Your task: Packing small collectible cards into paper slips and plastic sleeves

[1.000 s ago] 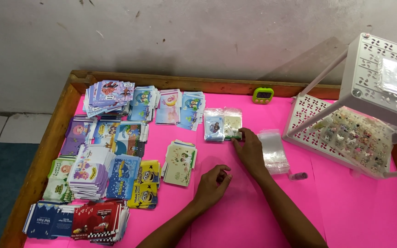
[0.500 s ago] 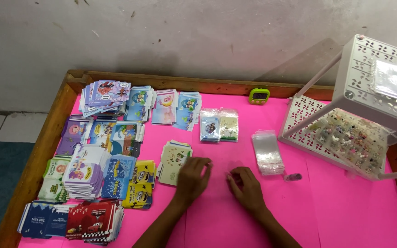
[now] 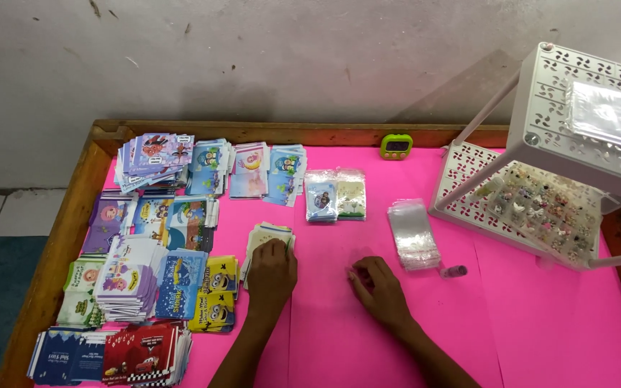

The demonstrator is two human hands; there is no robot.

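Cards (image 3: 267,236) sit right under your left hand (image 3: 272,264), fingers together, flat on the small stack, long axis pointing away from you. Your right hand (image 3: 379,287) curls loosely on the pink mat (image 3: 325,323), well apart from them, empty as far as I can tell

left hand (image 3: 271,269) on card stack (image 3: 266,237) — right hand (image 3: 379,287) flat on pink table (image 3: 339,338)

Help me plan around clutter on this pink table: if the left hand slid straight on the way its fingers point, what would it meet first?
The left hand already rests on the small stack of pale cards. Beyond that comes bare pink table, then probably the stack of blue cartoon-printed cards near the far edge, though the exact line is hard to judge.
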